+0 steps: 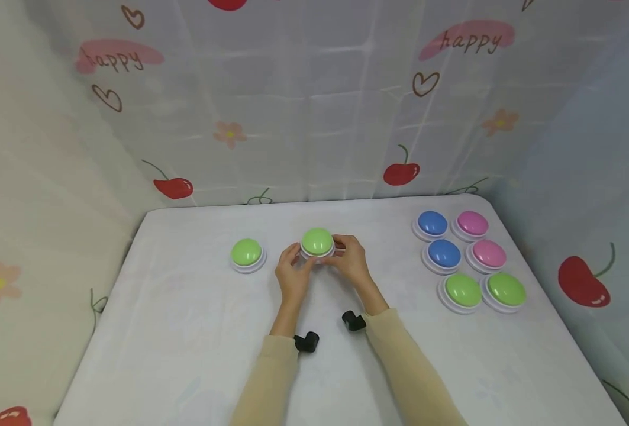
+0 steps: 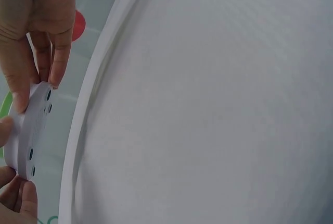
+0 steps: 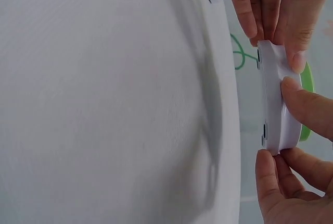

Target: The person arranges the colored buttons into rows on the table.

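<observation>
A push button with a green dome and white base (image 1: 317,242) is held between both hands, lifted off the tabletop. My left hand (image 1: 293,276) grips its left side, and my right hand (image 1: 352,260) grips the right side, thumbs at the near edge of the base. Seen edge-on in the left wrist view, the base (image 2: 25,135) shows small dark holes underneath. In the right wrist view the thumbs press close together on the rim of the white base (image 3: 276,99). To the left on the table sits another green button (image 1: 246,254).
At the right of the white table (image 1: 186,331) stand two blue buttons (image 1: 444,254), two pink buttons (image 1: 489,254) and two green buttons (image 1: 506,290), grouped closely in rows. A patterned curtain (image 1: 309,118) hangs behind the far edge. Black camera mounts (image 1: 307,342) stick out from both wrists.
</observation>
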Action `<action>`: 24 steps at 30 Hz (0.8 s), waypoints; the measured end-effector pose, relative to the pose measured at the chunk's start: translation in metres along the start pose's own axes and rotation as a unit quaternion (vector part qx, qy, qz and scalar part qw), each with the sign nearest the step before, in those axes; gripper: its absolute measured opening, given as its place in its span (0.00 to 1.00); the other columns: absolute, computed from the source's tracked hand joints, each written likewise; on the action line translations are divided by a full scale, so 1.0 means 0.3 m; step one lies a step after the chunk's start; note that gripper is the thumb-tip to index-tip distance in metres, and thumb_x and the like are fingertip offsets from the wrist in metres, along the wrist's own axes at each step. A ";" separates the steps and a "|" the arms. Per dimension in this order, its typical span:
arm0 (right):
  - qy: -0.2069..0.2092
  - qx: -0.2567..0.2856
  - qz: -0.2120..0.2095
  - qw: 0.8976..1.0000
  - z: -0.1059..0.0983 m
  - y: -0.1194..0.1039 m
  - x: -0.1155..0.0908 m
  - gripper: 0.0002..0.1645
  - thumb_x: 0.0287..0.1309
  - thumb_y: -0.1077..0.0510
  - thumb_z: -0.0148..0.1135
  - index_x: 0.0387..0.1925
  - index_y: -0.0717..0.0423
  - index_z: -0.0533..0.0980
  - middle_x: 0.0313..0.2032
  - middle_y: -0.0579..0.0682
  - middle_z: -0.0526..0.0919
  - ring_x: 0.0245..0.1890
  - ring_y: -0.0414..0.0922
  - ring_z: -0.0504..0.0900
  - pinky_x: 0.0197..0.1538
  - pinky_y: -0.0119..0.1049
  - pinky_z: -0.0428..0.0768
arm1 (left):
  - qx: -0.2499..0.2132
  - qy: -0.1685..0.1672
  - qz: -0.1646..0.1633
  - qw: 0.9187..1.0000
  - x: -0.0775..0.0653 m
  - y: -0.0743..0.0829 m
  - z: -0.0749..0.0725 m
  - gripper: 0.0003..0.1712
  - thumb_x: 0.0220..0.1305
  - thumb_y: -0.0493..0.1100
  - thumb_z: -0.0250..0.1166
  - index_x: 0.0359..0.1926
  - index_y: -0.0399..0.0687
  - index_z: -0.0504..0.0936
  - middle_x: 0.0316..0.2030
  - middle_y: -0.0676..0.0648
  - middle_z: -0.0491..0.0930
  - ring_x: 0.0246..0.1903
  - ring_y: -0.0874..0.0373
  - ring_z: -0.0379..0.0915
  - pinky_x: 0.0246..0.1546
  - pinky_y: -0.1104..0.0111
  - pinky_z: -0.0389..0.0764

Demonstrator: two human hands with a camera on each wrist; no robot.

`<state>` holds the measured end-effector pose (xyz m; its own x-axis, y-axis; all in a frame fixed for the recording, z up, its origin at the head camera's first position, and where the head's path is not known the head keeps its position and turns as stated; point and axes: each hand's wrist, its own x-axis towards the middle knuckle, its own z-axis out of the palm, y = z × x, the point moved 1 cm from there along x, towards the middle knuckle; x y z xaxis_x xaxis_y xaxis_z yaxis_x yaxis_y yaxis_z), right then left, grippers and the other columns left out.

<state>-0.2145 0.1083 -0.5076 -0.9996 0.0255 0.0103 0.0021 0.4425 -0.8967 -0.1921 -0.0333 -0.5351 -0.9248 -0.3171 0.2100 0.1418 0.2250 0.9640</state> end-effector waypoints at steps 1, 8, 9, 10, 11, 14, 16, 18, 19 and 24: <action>-0.003 -0.002 -0.003 1.000 0.012 -0.003 0.004 0.40 0.42 0.64 0.78 0.59 0.69 0.73 0.53 0.63 0.75 0.54 0.56 0.79 0.55 0.38 0.82 | 0.003 0.006 -0.003 1.000 0.002 -0.003 -0.009 0.31 0.49 0.34 0.75 0.55 0.28 0.77 0.56 0.36 0.78 0.58 0.44 0.75 0.59 0.58 0.77; -0.024 -0.013 -0.029 0.999 0.090 -0.025 0.027 0.39 0.41 0.64 0.79 0.58 0.69 0.73 0.52 0.64 0.76 0.52 0.56 0.80 0.53 0.37 0.83 | 0.025 0.044 -0.018 0.999 0.018 -0.026 -0.066 0.29 0.49 0.33 0.75 0.54 0.30 0.79 0.55 0.38 0.77 0.55 0.45 0.75 0.57 0.57 0.78; -0.027 -0.014 -0.034 0.999 0.100 -0.027 0.030 0.39 0.41 0.64 0.79 0.58 0.69 0.74 0.52 0.64 0.76 0.52 0.56 0.80 0.53 0.37 0.83 | 0.030 0.049 -0.019 0.998 0.021 -0.029 -0.073 0.29 0.49 0.33 0.74 0.55 0.30 0.79 0.55 0.38 0.77 0.54 0.45 0.75 0.56 0.56 0.78; -0.030 -0.015 -0.037 0.999 0.111 -0.029 0.033 0.39 0.41 0.64 0.79 0.58 0.69 0.74 0.52 0.64 0.76 0.52 0.56 0.80 0.53 0.37 0.83 | 0.032 0.053 -0.023 0.998 0.022 -0.033 -0.079 0.29 0.49 0.33 0.74 0.55 0.30 0.79 0.55 0.38 0.77 0.54 0.45 0.75 0.56 0.56 0.78; -0.033 -0.016 -0.039 0.999 0.121 -0.031 0.036 0.39 0.41 0.63 0.79 0.58 0.69 0.73 0.52 0.64 0.76 0.52 0.56 0.80 0.53 0.37 0.83 | 0.037 0.057 -0.024 0.997 0.023 -0.036 -0.086 0.29 0.50 0.33 0.74 0.55 0.30 0.79 0.55 0.38 0.78 0.53 0.44 0.75 0.56 0.56 0.78; -0.041 -0.019 -0.047 0.998 0.149 -0.031 0.043 0.39 0.41 0.63 0.79 0.57 0.70 0.74 0.52 0.65 0.76 0.52 0.56 0.81 0.52 0.35 0.83 | 0.042 0.074 -0.034 0.996 0.023 -0.044 -0.102 0.29 0.50 0.33 0.74 0.55 0.30 0.79 0.56 0.38 0.78 0.52 0.43 0.76 0.55 0.55 0.78; -0.045 -0.020 -0.050 0.998 0.166 -0.028 0.047 0.39 0.41 0.62 0.79 0.56 0.69 0.74 0.52 0.64 0.77 0.51 0.56 0.81 0.51 0.35 0.84 | 0.044 0.084 -0.042 0.995 0.020 -0.049 -0.110 0.29 0.50 0.33 0.74 0.55 0.30 0.79 0.56 0.37 0.78 0.52 0.42 0.76 0.55 0.55 0.78; -0.049 -0.019 -0.051 0.997 0.180 -0.025 0.049 0.38 0.40 0.62 0.79 0.56 0.69 0.75 0.51 0.64 0.77 0.51 0.56 0.81 0.50 0.34 0.84 | 0.048 0.093 -0.047 0.993 0.019 -0.056 -0.116 0.29 0.50 0.33 0.74 0.55 0.30 0.79 0.56 0.36 0.78 0.52 0.41 0.77 0.56 0.55 0.78; -0.051 -0.020 -0.051 0.997 0.186 -0.023 0.051 0.38 0.41 0.62 0.79 0.56 0.69 0.75 0.51 0.64 0.77 0.51 0.55 0.81 0.50 0.34 0.84 | 0.051 0.097 -0.049 0.993 0.019 -0.059 -0.119 0.28 0.50 0.32 0.74 0.54 0.30 0.79 0.56 0.36 0.78 0.52 0.41 0.77 0.56 0.55 0.78; -0.059 -0.029 -0.053 0.996 0.205 -0.024 0.055 0.39 0.40 0.62 0.79 0.57 0.69 0.74 0.51 0.64 0.77 0.52 0.55 0.80 0.52 0.35 0.83 | 0.052 0.113 -0.057 0.991 0.016 -0.062 -0.126 0.28 0.50 0.31 0.73 0.54 0.28 0.78 0.57 0.34 0.77 0.53 0.40 0.78 0.55 0.57 0.80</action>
<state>-0.2328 0.0503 -0.5283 -0.9907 -0.1272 0.0481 -0.1047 0.4878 -0.8667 -0.1857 -0.0738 -0.5460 -0.8288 -0.5410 0.1430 -0.0075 0.2662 0.9639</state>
